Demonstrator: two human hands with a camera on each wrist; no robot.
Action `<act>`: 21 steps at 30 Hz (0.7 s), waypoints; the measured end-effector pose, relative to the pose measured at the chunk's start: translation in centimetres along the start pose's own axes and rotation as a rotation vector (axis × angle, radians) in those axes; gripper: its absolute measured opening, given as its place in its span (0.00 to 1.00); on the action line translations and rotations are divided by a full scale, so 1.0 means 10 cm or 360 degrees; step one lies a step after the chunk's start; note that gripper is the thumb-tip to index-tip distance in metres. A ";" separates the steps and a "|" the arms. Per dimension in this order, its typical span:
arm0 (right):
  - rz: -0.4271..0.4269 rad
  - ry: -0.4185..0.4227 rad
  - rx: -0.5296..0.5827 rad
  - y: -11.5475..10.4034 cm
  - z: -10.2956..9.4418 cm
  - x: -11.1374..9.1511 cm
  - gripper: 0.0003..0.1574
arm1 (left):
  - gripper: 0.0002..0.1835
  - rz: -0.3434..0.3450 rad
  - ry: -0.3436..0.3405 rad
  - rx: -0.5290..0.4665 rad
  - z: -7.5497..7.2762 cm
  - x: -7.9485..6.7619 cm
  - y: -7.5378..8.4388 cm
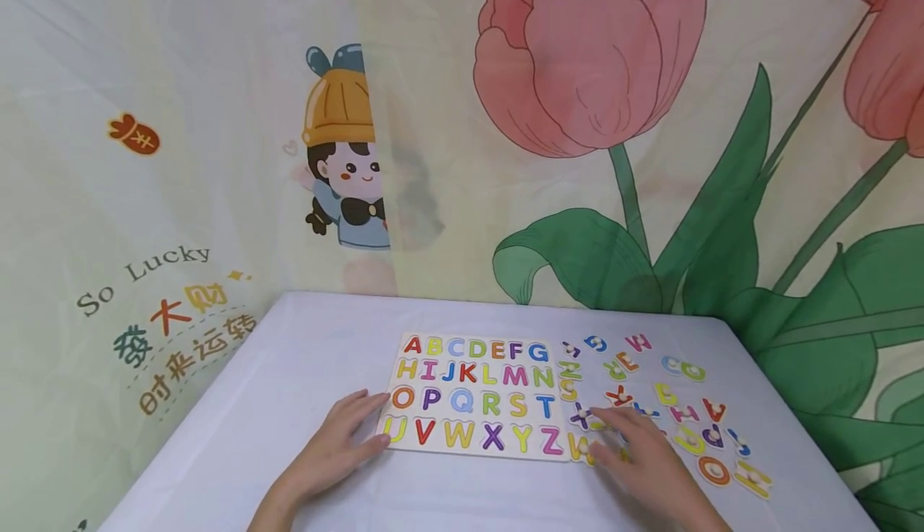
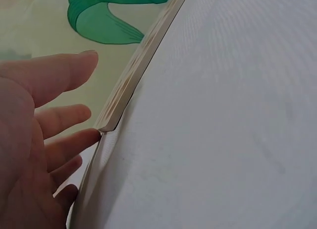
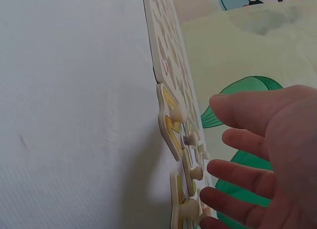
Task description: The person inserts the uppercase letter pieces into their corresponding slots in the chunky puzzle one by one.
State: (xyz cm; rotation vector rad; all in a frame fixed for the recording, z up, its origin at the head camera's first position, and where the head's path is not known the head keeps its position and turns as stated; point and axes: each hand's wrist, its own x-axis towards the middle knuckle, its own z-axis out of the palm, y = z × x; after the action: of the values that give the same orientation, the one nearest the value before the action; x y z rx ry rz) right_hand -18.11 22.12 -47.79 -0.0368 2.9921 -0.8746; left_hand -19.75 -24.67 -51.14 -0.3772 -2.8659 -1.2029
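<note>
A pale wooden alphabet board (image 1: 469, 453) lies on the table, its rows showing coloured letters A to Z. At the board's lower left corner is my left hand (image 1: 335, 444), fingers spread and relaxed; in the left wrist view a fingertip (image 2: 93, 134) meets the board's corner. My right hand (image 1: 646, 460) hovers over the loose letter pieces to the right, palm down with fingers extended and holding nothing. Nearest to it are a yellow W-shaped piece (image 1: 581, 447) and a purple X piece (image 1: 581, 416). Wooden knobs (image 3: 178, 114) stand up from the pieces in the right wrist view.
Several more knobbed letters lie scattered right of the board, among them an orange O (image 1: 714, 471), a yellow H (image 1: 753, 479) and a red A (image 1: 713, 411). A white cloth covers the table (image 1: 325, 339). Behind it hangs a printed curtain (image 1: 447, 115) with tulips.
</note>
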 end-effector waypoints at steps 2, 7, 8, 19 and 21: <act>-0.0010 0.0015 0.0004 -0.01 0.03 0.00 0.31 | 0.37 0.0030 0.0010 0.0027 -0.01 -0.01 -0.01; -0.0024 0.0043 -0.0014 -0.02 0.07 0.00 0.26 | 0.37 0.0129 -0.0023 0.0101 0.00 -0.03 -0.05; -0.0021 0.0042 -0.0017 -0.01 0.08 0.01 0.26 | 0.37 0.0146 -0.0025 0.0116 0.01 -0.03 -0.06; -0.0017 0.0032 -0.0045 -0.02 0.13 0.04 0.17 | 0.37 0.0193 -0.0038 0.0193 -0.01 -0.02 -0.10; -0.0023 0.0045 -0.0052 -0.02 0.15 0.05 0.15 | 0.37 0.0170 -0.0050 0.0185 -0.02 -0.02 -0.09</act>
State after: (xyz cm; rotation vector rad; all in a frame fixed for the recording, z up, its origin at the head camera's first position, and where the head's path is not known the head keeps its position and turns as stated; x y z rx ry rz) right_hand -18.53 21.16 -48.97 -0.0467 3.0365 -0.8345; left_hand -19.81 -25.46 -51.68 -0.5423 -2.8827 -1.0177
